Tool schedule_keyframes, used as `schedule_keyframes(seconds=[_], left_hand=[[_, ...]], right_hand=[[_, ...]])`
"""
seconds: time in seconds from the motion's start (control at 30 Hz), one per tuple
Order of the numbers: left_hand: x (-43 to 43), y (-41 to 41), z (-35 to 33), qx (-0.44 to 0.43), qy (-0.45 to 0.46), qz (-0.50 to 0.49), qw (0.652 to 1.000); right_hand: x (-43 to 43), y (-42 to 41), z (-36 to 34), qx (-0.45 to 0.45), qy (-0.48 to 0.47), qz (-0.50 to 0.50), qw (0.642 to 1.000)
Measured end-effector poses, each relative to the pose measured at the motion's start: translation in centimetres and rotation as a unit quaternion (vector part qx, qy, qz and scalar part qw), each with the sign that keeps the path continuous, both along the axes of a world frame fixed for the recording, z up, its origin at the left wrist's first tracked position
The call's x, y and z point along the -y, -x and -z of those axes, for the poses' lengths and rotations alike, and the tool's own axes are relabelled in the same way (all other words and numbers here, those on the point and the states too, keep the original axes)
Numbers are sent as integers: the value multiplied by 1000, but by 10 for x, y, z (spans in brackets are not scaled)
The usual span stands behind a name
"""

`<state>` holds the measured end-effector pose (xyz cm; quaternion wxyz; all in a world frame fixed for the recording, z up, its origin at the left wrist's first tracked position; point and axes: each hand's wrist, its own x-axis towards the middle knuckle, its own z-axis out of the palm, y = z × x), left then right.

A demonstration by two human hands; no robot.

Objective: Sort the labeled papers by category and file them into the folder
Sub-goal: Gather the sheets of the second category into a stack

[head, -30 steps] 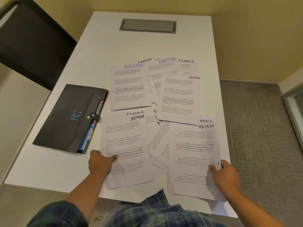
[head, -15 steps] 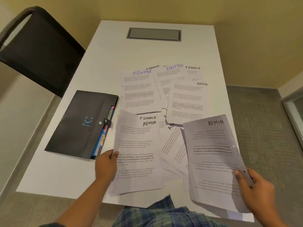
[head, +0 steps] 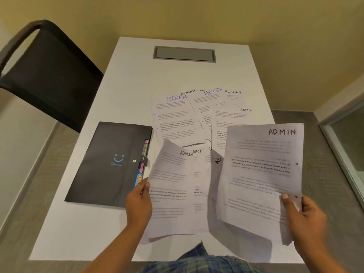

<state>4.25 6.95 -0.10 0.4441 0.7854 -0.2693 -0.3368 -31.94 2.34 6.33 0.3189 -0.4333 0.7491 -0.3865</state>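
My right hand (head: pixel 302 212) grips a printed sheet marked ADMIN (head: pixel 262 174) by its lower right edge and holds it up off the table. My left hand (head: pixel 138 201) pinches the left edge of another ADMIN sheet (head: pixel 171 192), lifted and bent above the table. Under it lies a sheet labelled FINANCE (head: pixel 199 174). Several more FINANCE and ADMIN sheets (head: pixel 177 117) lie fanned out behind. A black folder (head: pixel 106 164) with a blue smile mark and coloured tabs lies shut to the left of the papers.
The white table (head: pixel 137 79) has a grey cable hatch (head: pixel 184 54) near its far end. A black chair (head: pixel 47 71) stands at the table's left side. Grey carpet and a glass door frame (head: pixel 342 146) are on the right.
Both hands have lifted their ADMIN sheets off the table. The right sheet rose higher and nearer; the left sheet came off the FINANCE sheet beneath it.
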Motion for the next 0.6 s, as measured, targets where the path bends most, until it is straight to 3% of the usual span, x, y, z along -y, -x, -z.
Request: schedule_keyframes(seconds=[0.17,0.3,0.47,0.6], left_hand=[[14,-19,-17,-118,40,-32,992],[25,-27,-38,-258,78,-28,962],[34,-23,-62,-402,76,6,913],[37,-17,-65,-413,50,24,909]], right_hand=[[8,-48,-23,141,-13,-32,989],[16,-89,-36,217,-85,-102,967],[22,-137,-31,220,-122,-125,960],[22,-148,-28,247,-136,-108,953]])
